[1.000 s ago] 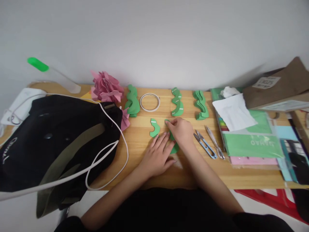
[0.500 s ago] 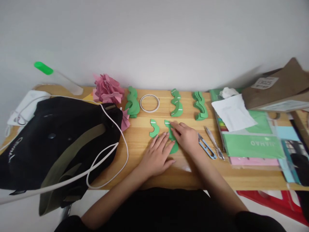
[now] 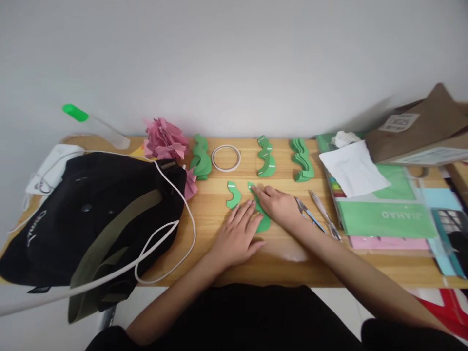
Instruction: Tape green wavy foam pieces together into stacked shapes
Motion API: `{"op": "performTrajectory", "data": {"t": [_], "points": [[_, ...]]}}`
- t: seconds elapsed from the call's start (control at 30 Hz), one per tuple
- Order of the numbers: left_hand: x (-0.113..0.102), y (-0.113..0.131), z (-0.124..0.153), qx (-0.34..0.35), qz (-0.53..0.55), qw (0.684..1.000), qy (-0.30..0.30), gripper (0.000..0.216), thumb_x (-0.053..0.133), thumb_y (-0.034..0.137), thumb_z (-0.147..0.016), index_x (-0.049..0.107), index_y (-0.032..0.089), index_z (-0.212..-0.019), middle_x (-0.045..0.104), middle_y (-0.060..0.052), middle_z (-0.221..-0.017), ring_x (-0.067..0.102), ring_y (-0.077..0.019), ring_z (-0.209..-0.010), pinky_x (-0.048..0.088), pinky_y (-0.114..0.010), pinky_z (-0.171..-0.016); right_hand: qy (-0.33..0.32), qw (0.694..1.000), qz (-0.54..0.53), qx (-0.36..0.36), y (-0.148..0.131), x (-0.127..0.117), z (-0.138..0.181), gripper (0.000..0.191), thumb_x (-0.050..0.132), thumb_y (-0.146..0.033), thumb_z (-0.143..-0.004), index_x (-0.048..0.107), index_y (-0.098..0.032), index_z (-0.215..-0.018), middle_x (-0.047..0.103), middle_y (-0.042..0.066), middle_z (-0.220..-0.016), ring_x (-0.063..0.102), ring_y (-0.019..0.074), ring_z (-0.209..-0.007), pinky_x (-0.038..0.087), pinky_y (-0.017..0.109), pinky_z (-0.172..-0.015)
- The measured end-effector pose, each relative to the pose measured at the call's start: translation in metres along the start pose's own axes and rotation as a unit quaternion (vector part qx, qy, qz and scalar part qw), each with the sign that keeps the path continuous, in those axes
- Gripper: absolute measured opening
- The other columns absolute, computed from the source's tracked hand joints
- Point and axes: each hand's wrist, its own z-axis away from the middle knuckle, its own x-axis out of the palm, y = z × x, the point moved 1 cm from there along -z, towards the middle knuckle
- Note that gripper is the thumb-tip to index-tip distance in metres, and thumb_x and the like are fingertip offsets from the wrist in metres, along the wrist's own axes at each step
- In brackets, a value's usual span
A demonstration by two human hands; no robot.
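Left of the ring (image 3: 226,169) on the counter (image 3: 210,209), we see one green stack (image 3: 202,163), the flower (image 3: 166,139) and the bag (image 3: 91,190); to the ring's right, two more stacks (image 3: 302,163). Nearer us and farther right are the snips (image 3: 314,219), partly hidden by our right forearm (image 3: 345,263).

The cutout (image 3: 263,225) lies nearer us than the ring and slightly right, partly under our left hand (image 3: 237,234), flat with fingers a little spread. Our right hand (image 3: 280,205) touches its far end; we cannot tell whether it pinches.
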Motion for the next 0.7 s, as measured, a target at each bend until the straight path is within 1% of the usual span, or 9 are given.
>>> {"op": "performTrajectory", "data": {"t": [0.07,0.13,0.2,0.23,0.3,0.37,0.47,0.6,0.7], "points": [[-0.002,0.000,-0.001,-0.007,0.015,1.000,-0.006,0.058,0.054,0.051,-0.091,0.050,0.012,-0.134,0.036,-0.020,-0.154,0.030,-0.0316,-0.146,0.026,-0.050,-0.118,-0.018,1.000,-0.006,-0.013,0.001,-0.004,-0.003,0.046,0.049,-0.018,-0.092,0.058,-0.025,-0.136,0.071,0.012,-0.100,0.067,0.0207,-0.079,0.038,0.026,-0.056],[-0.004,-0.001,-0.001,-0.013,0.047,0.999,-0.007,0.057,0.055,0.050,-0.090,0.051,0.011,-0.131,0.038,-0.021,-0.153,0.030,-0.0321,-0.145,0.027,-0.052,-0.117,-0.018,0.999,-0.042,-0.009,0.002,-0.009,-0.004,0.047,0.049,-0.018,-0.091,0.057,-0.024,-0.136,0.072,0.012,-0.104,0.068,0.0212,-0.081,0.041,0.026,-0.059],[-0.008,-0.003,-0.002,-0.019,0.096,0.995,0.007,0.054,0.056,0.048,-0.090,0.051,0.011,-0.129,0.041,-0.021,-0.151,0.032,-0.0318,-0.144,0.030,-0.054,-0.116,0.009,0.992,-0.126,0.010,0.004,-0.013,-0.003,0.046,0.047,-0.017,-0.091,0.058,-0.021,-0.135,0.073,0.011,-0.107,0.068,0.0212,-0.085,0.045,0.026,-0.065],[-0.010,-0.004,-0.002,-0.021,0.126,0.992,0.019,0.053,0.055,0.047,-0.090,0.051,0.012,-0.129,0.042,-0.021,-0.150,0.034,-0.0311,-0.144,0.031,-0.054,-0.115,0.028,0.982,-0.183,0.026,0.005,-0.015,-0.001,0.044,0.046,-0.017,-0.090,0.060,-0.018,-0.132,0.074,0.011,-0.107,0.068,0.0206,-0.084,0.046,0.027,-0.068],[-0.013,-0.007,-0.001,-0.031,0.191,0.980,0.044,0.049,0.053,0.044,-0.092,0.049,0.014,-0.131,0.044,-0.019,-0.149,0.037,-0.0290,-0.142,0.034,-0.054,-0.114,0.053,0.947,-0.311,0.066,0.006,-0.016,0.005,0.036,0.046,-0.021,-0.090,0.067,-0.015,-0.118,0.075,0.009,-0.099,0.067,0.0186,-0.079,0.049,0.028,-0.070],[-0.016,-0.009,-0.001,-0.049,0.258,0.963,0.061,0.046,0.050,0.042,-0.094,0.048,0.018,-0.134,0.045,-0.017,-0.148,0.039,-0.0267,-0.141,0.037,-0.052,-0.113,0.050,0.900,-0.421,0.099,0.006,-0.016,0.013,0.029,0.048,-0.028,-0.088,0.072,-0.015,-0.100,0.075,0.006,-0.086,0.065,0.0169,-0.071,0.049,0.028,-0.068],[-0.020,-0.012,0.000,-0.075,0.340,0.935,0.068,0.044,0.049,0.042,-0.095,0.049,0.023,-0.135,0.046,-0.013,-0.148,0.041,-0.0252,-0.140,0.039,-0.050,-0.113,0.029,0.847,-0.516,0.124,0.004,-0.017,0.022,0.028,0.053,-0.036,-0.083,0.072,-0.016,-0.086,0.071,0.003,-0.073,0.061,0.0153,-0.065,0.048,0.027,-0.062],[-0.023,-0.014,0.000,-0.077,0.379,0.919,0.076,0.044,0.049,0.042,-0.096,0.051,0.023,-0.135,0.051,-0.012,-0.145,0.043,-0.0251,-0.138,0.038,-0.049,-0.114,0.010,0.807,-0.572,0.143,0.000,-0.022,0.029,0.031,0.058,-0.043,-0.078,0.072,-0.015,-0.082,0.063,-0.001,-0.060,0.053,0.0122,-0.055,0.044,0.025,-0.055],[-0.024,-0.014,0.000,-0.078,0.376,0.920,0.079,0.044,0.049,0.042,-0.096,0.051,0.024,-0.136,0.053,-0.011,-0.143,0.045,-0.0252,-0.137,0.040,-0.049,-0.112,0.012,0.788,-0.597,0.150,-0.004,-0.025,0.030,0.032,0.061,-0.047,-0.075,0.071,-0.016,-0.081,0.064,-0.001,-0.064,0.052,0.0113,-0.056,0.045,0.025,-0.056]]}}
